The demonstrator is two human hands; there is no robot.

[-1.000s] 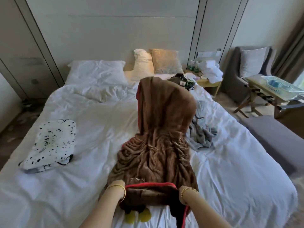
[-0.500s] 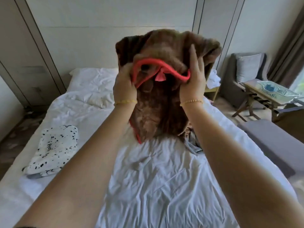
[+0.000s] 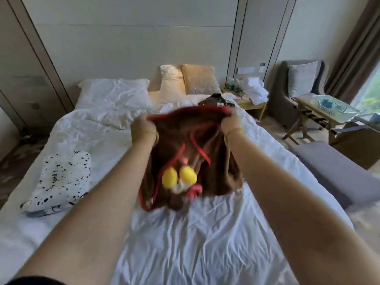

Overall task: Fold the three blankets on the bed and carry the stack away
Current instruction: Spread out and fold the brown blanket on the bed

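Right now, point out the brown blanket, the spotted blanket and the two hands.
brown blanket [image 3: 216,161]: head view, on its hanging brown middle.
spotted blanket [image 3: 61,179]: head view, on its folded top face.
left hand [image 3: 144,130]: head view, on its back.
right hand [image 3: 231,123]: head view, on its back.

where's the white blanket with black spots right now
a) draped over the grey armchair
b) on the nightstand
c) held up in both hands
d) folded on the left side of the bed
d: the spotted blanket lies folded on the bed at its left side, away from both hands, while the left hand and right hand hold up the brown blanket.
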